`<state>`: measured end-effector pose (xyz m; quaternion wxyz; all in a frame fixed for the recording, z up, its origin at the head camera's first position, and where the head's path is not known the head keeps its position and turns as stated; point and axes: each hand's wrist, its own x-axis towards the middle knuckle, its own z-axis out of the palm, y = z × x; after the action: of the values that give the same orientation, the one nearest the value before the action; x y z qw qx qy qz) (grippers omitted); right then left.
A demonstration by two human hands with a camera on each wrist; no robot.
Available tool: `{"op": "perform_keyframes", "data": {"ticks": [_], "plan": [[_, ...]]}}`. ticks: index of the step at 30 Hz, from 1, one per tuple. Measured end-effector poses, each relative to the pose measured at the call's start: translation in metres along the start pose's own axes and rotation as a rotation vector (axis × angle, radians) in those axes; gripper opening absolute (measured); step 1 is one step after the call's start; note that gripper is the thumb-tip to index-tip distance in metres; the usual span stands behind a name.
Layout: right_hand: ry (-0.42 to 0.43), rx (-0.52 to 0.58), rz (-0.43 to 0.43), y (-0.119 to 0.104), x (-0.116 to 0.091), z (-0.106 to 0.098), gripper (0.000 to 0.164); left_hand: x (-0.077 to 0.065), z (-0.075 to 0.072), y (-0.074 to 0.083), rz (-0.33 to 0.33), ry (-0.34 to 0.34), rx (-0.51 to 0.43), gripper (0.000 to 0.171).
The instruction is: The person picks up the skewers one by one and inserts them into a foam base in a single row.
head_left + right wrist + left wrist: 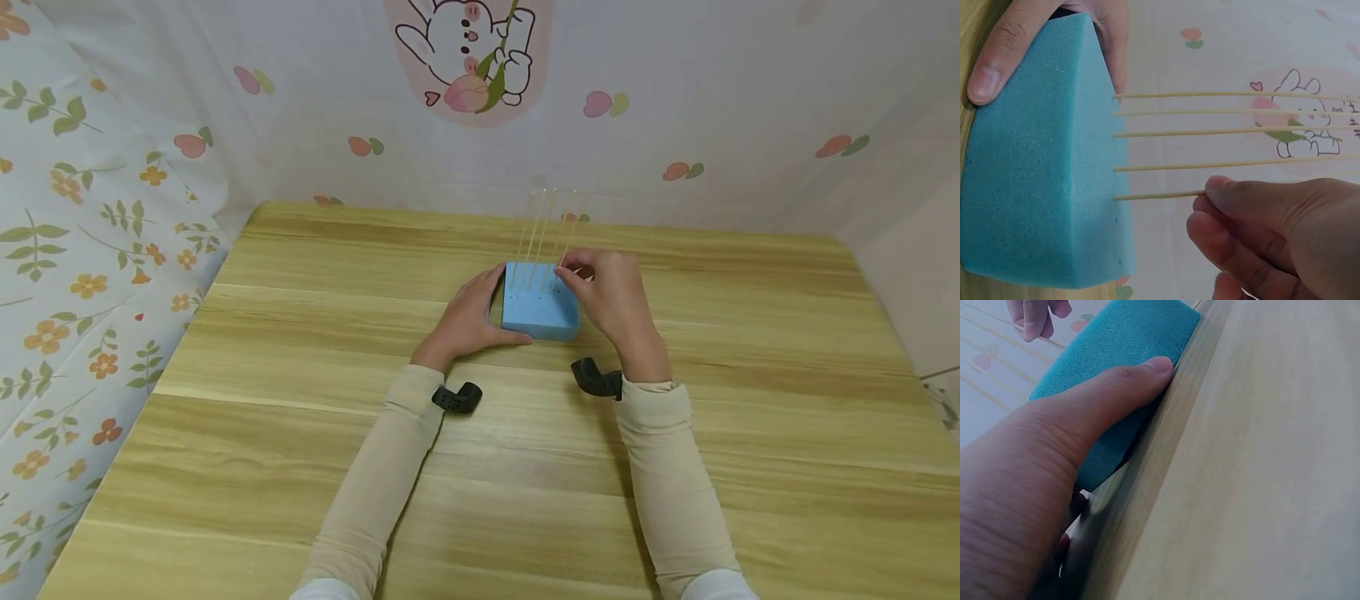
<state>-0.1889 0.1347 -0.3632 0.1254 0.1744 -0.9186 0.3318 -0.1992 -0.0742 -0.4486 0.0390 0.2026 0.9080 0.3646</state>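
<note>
From the head view, a blue foam block (540, 317) sits on the wooden worktop (525, 500), about midway between its left and right edges and nearer the far edge than the near one. Thin sticks (546, 225) rise from the top of the block in a row, leaning slightly, with small holes on the near side of that row. The left hand (468, 321) grips the block around its left side, thumb along the near face. The right hand (613, 292) is at the right end of the row, thumb and finger pinching the rightmost stick (573, 231). A patterned cloth (300, 100) hangs beyond the worktop's far edge.

In the left wrist view, the left thumb lies flat against the foam, its tip close to the block's bottom edge; the other left fingers are mostly hidden. Part of the right hand shows beside the sticks.

In the right wrist view, five sticks stand out of the block's top, spaced apart. The right thumb and index finger pinch the last one partway along its length, clear of the foam, and two small dark marks show beyond it in the blue surface
</note>
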Motion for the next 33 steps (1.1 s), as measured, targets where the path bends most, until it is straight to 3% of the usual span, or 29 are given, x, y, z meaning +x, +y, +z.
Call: {"op": "perform_keyframes", "data": {"ticks": [10, 16, 25, 29, 33], "plan": [[-0.009, 0.007, 0.001, 0.001, 0.000, 0.001, 0.012, 0.000, -0.002, 0.002, 0.000, 0.000, -0.005, 0.121], [-0.104, 0.019, 0.109, 0.007, -0.008, -0.012, 0.031, -0.001, 0.001, 0.001, -0.013, -0.001, 0.001, 0.123], [-0.155, -0.127, 0.195, 0.055, -0.058, -0.059, 0.018, -0.002, 0.000, 0.004, -0.057, -0.024, -0.008, 0.124], [-0.267, -0.132, 0.281, 0.080, -0.083, -0.072, 0.023, -0.003, 0.000, 0.004, -0.064, -0.042, 0.001, 0.123], [-0.382, -0.092, 0.372, 0.087, -0.093, -0.076, 0.032, -0.003, 0.002, 0.006, -0.072, -0.050, -0.007, 0.122]]}}
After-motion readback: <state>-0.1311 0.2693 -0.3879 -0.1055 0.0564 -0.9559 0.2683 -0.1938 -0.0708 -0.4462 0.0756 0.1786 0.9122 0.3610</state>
